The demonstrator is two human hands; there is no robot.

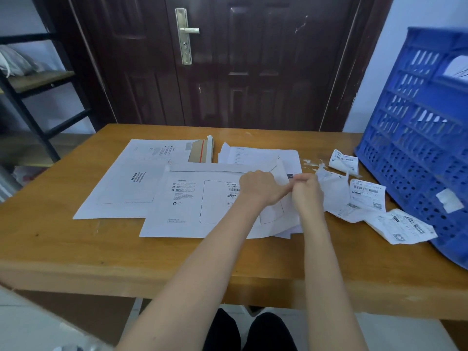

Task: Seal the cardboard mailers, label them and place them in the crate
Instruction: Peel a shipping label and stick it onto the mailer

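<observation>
Both forearms reach out over the table (76, 249) edge, and I've got the left hand (260, 187) pressing flat-ish on the front mailer (192, 209), fingers extended toward the right. Right hand (307, 192) sits just beside it, pinching a label (331, 191) backing, I judge. Mailer's long axis runs left-right; the crate (417, 138) stands off right, nearer my right hand.

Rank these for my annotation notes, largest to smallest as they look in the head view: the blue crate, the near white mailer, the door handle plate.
1. Blue crate, though it is cut off by the frame edge and sits close to the camera.
2. Near white mailer, partly covered by the hands.
3. Door handle plate, farthest away, so it looks small.
</observation>
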